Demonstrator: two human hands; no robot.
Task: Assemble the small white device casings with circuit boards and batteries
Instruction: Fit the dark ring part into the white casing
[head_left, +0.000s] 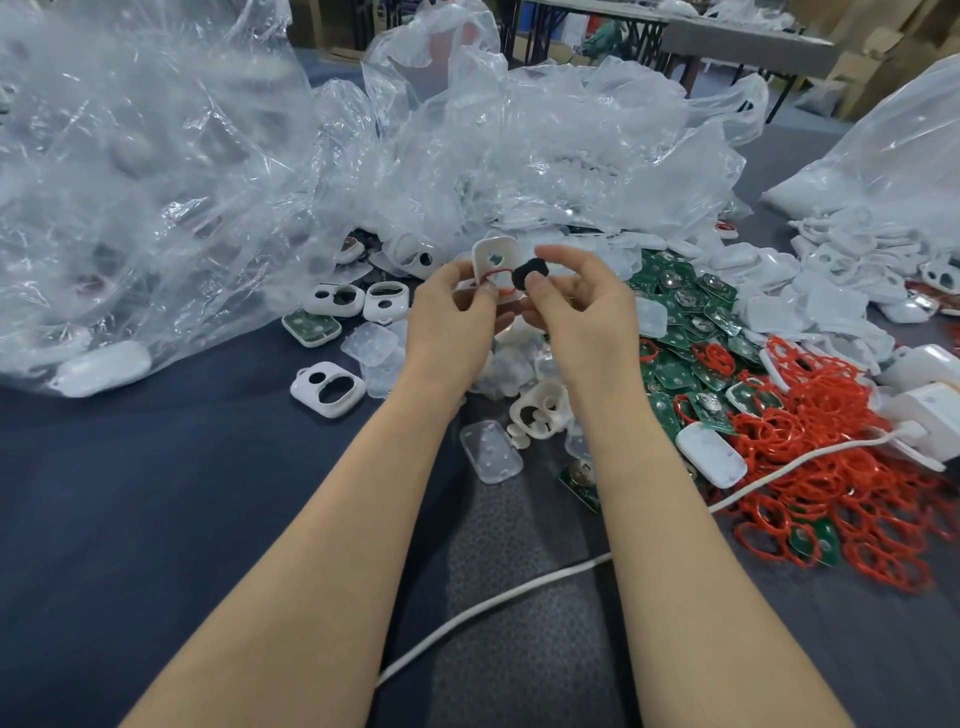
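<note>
- The left hand holds a white casing up over the tabletop, fingers curled round its edge; a red ring sits at its lower opening.
- The right hand pinches a small black part between thumb and forefinger, just beside the casing and seemingly about to be fitted.
- This casing looks early in assembly: no board shows in it.
- Much seems left: heaps of boards, loose rings and empty shells lie on the tabletop.

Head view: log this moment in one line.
left hand: holds white plastic casing with red ring | right hand: pinches small black oval pad | pad at casing's edge
</note>
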